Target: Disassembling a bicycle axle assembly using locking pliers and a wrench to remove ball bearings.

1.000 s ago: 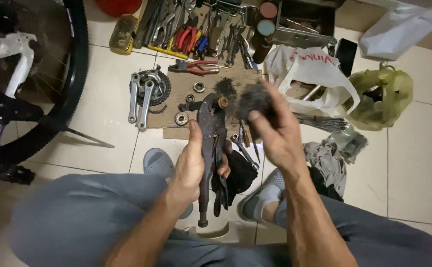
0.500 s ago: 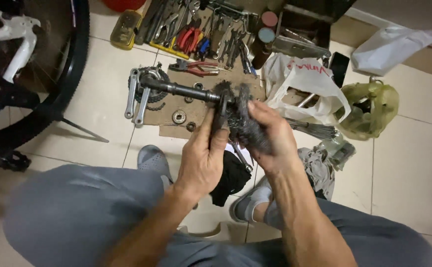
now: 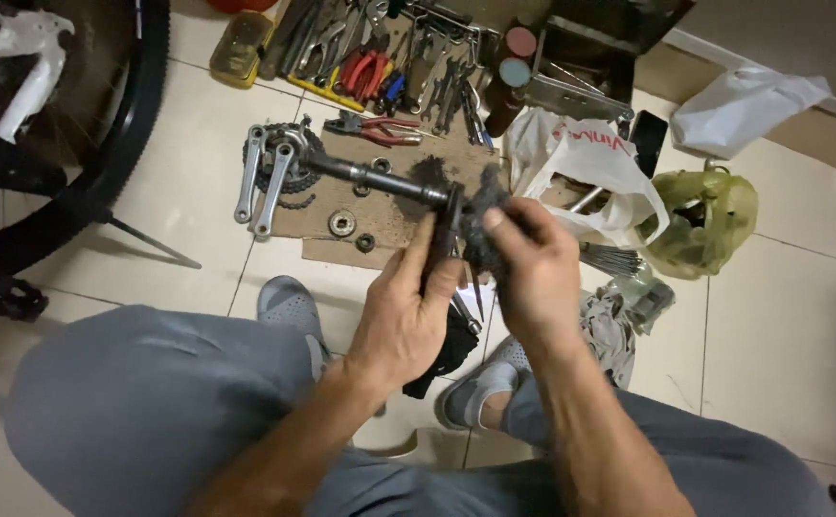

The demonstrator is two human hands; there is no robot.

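My left hand (image 3: 406, 321) grips dark locking pliers (image 3: 445, 251) in front of my knees. The pliers clamp a greasy metal axle (image 3: 370, 178) that points up and left over a cardboard sheet (image 3: 384, 222). My right hand (image 3: 535, 278) is closed on a dark, dirty rag (image 3: 480, 213) and presses it against the axle's near end, right beside the pliers' jaws. The two hands touch around the tool. The jaws and the axle's end are hidden by the rag and my fingers.
On the cardboard lie crank arms with a chainring (image 3: 270, 174), small rings (image 3: 341, 223) and red-handled pliers (image 3: 380, 129). A tray of tools (image 3: 389, 57) is beyond. A bicycle wheel (image 3: 135, 105) stands left. A white bag (image 3: 590, 158), a green bag (image 3: 710, 211) and spokes (image 3: 610, 258) lie right.
A second ago the pliers hung upright in my left hand. They have since turned so the axle sticks out to the upper left, and my right hand has closed the rag onto it.
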